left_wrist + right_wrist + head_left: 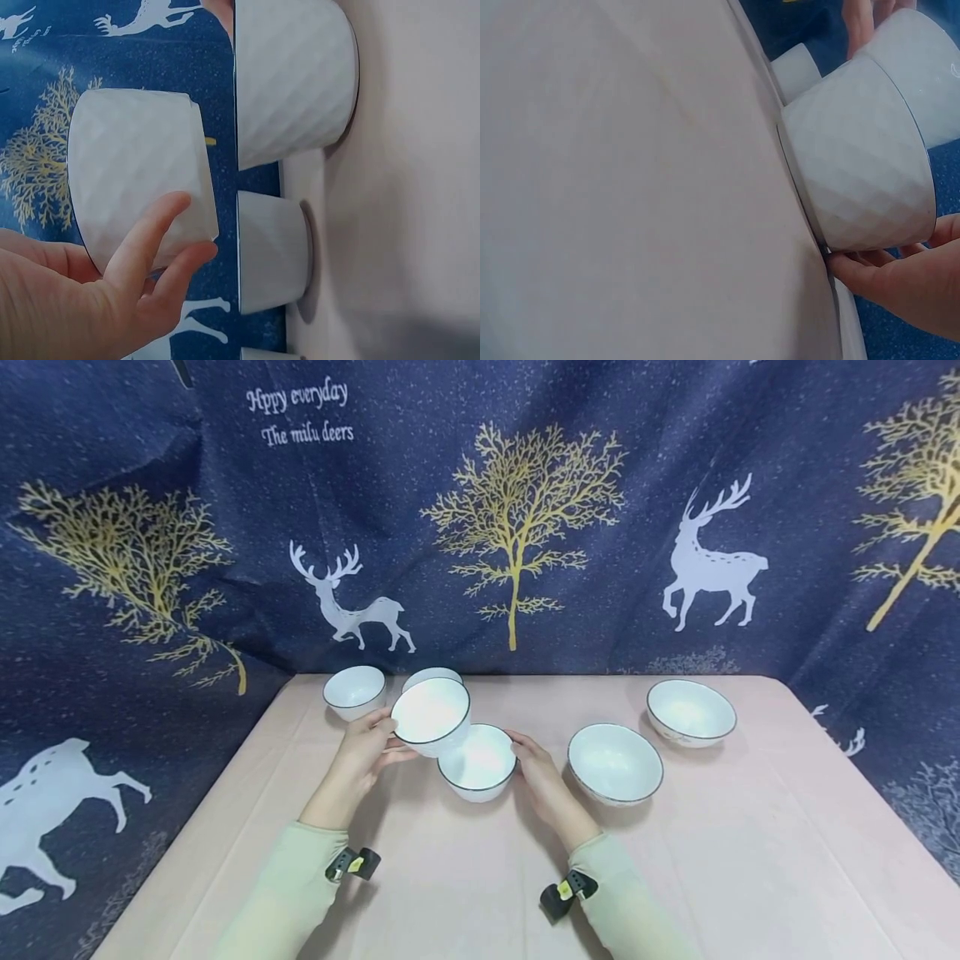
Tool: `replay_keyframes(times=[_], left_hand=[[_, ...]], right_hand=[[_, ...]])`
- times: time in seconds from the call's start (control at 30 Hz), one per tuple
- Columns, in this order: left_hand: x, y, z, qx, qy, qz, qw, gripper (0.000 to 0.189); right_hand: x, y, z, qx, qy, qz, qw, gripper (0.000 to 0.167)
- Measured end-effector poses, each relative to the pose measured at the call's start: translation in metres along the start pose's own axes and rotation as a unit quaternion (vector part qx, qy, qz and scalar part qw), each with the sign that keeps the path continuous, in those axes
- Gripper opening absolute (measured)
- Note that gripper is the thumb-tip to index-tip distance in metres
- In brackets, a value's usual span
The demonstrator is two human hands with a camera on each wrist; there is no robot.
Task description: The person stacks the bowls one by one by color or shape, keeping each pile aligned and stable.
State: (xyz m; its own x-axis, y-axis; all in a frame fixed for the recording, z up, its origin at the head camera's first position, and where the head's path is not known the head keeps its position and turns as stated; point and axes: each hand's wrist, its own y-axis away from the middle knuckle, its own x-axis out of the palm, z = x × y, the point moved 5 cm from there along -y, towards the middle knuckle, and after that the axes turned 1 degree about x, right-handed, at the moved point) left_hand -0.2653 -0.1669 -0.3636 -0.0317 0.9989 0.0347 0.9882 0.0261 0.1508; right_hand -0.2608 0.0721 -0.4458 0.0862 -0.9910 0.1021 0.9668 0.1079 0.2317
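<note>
Dark blue backdrop (600,610), printed with white deer and gold trees, hangs behind a pale pink table (472,877), where white bowls with dark rims surround the centre bowl (476,768). Leftmost, the left bowl (355,687) stands behind and well left of the centre bowl. My left hand (362,752) comes next, clamped on the raised bowl (431,714), fingers bent against its outer wall and foot. I have it off the table and tilted, just left of the centre bowl (whether the two touch, I cannot tell). Partly hidden by it, the back bowl (432,675) stands behind the centre bowl. My right hand (542,775) curves its fingers round the centre bowl's right side and holds it. Beyond that hand, to the centre bowl's right, sits the right bowl (615,764); farther right and back is the corner bowl (691,710).
</note>
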Motion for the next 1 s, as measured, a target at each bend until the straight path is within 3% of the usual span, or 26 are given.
replay_keyframes(times=[0.47, 1.0], left_hand=[[0.016, 0.001, 0.000, -0.002, -0.007, 0.022, 0.9997, 0.047], [0.023, 0.001, 0.012, -0.015, -0.019, 0.029, 0.9993, 0.047]], right_hand=[[0.000, -0.001, 0.003, -0.001, -0.003, 0.002, 1.0000, 0.044], [0.001, 0.000, 0.002, -0.006, -0.005, -0.002, 1.0000, 0.044]])
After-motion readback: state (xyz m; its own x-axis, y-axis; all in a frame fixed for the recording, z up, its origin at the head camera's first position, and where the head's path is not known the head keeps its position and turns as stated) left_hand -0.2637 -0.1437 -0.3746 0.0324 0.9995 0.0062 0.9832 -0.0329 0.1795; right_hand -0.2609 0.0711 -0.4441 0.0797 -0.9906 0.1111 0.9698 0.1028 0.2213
